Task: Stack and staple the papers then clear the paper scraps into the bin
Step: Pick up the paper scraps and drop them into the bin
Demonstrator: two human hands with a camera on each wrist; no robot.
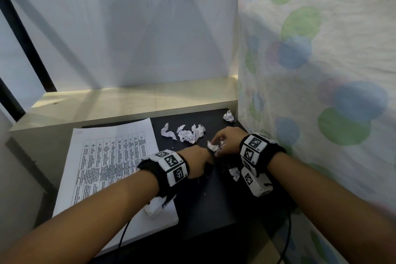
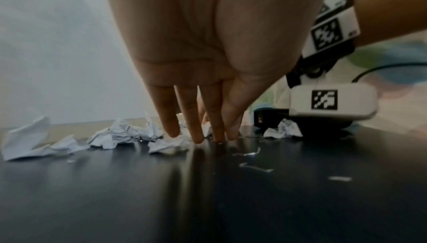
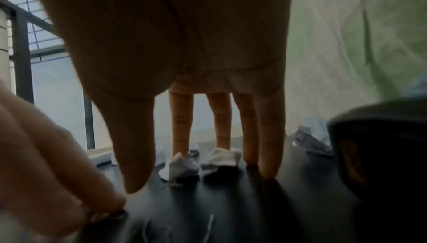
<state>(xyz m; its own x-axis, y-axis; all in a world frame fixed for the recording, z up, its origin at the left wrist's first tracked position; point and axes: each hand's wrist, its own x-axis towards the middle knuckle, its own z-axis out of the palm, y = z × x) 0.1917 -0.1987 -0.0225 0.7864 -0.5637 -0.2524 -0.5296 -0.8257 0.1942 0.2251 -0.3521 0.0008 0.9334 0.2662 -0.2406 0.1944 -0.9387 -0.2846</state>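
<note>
papers left, scraps right, on table

A dark, glossy table is seen below a pale ledge. On its left part a printed paper stack is laid flat, with one crumpled scrap resting on its near corner. Crumpled paper scraps are scattered across the far middle, one more scrap is set in the far right corner, and another lies nearer. Loose staples are strewn on the bare surface.
</note>
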